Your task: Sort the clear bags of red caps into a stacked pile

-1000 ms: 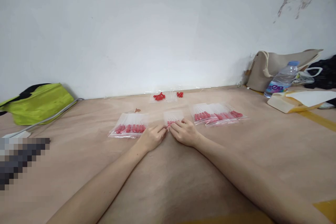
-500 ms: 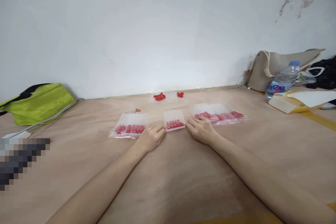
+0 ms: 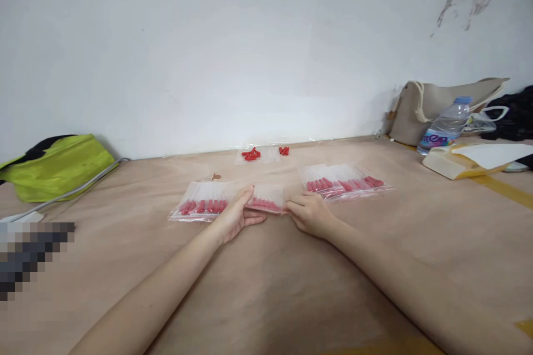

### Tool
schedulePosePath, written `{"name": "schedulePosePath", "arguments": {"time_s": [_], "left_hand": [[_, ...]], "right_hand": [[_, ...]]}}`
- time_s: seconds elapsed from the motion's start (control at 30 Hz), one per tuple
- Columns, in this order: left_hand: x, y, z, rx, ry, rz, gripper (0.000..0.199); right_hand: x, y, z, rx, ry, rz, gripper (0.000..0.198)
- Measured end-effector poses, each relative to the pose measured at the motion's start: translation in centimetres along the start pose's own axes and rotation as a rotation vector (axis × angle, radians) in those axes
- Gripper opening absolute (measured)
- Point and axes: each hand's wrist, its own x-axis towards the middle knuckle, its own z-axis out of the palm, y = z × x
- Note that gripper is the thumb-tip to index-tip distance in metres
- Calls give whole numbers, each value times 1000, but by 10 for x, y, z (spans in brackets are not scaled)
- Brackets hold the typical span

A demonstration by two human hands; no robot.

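Between my hands is a small clear zip bag (image 3: 267,197) with a row of red-ended sticks inside, its near edge lifted off the surface. My left hand (image 3: 238,215) grips its left side, thumb above and fingers underneath. At the bag's right near corner, my right hand (image 3: 310,213) pinches the edge with its fingertips. Left of my left hand lies a group of similar filled bags (image 3: 200,206). Beyond my right hand, more filled bags (image 3: 345,184) overlap in a row.
Loose red pieces (image 3: 251,154) lie on clear plastic near the wall, with a smaller red cluster (image 3: 283,151) beside them. A yellow-green pouch (image 3: 62,169) and grey cable are at left. A water bottle (image 3: 443,127), beige bag (image 3: 410,116) and paper envelope (image 3: 462,163) stand at right.
The middle bag has been raised and tipped from lying flat. My left hand has turned, with its fingers now beneath the bag, and my right hand has moved in onto its corner.
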Motion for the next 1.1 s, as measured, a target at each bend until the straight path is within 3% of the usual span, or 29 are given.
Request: {"name": "schedulePosePath", "arguments": {"time_s": [0.07, 0.17, 0.27, 0.33, 0.4, 0.6, 0.7, 0.77, 0.87, 0.97, 1.1], "left_hand": [[0, 4, -1, 12, 4, -10, 43], [-1, 16, -13, 275, 130, 78, 39], [-2, 35, -36, 448, 248, 174, 45], [-1, 46, -53, 470, 228, 141, 46], [1, 51, -68, 569, 231, 120, 41], [6, 45, -78, 1165, 354, 184, 23], [5, 35, -64, 1362, 470, 492, 27], [3, 24, -49, 1505, 413, 808, 23], [1, 4, -28, 1494, 211, 1052, 14], [0, -15, -14, 1387, 63, 1097, 15], [7, -30, -5, 1236, 79, 1111, 18]], "right_hand": [[3, -5, -1, 72, -47, -45, 17], [6, 2, -7, 142, -110, 15, 22], [4, 28, -19, 71, -154, 323, 21], [-1, 50, -30, 32, -217, 530, 20], [-8, 71, -41, 90, -325, 601, 22], [-24, 93, -56, 158, -502, 583, 43], [-24, 90, -51, 194, -502, 569, 35], [-23, 86, -46, 226, -477, 542, 32], [-20, 78, -37, 259, -421, 455, 33], [-17, 67, -27, 285, -358, 367, 35], [-8, 44, -12, 400, -273, 264, 36]]}}
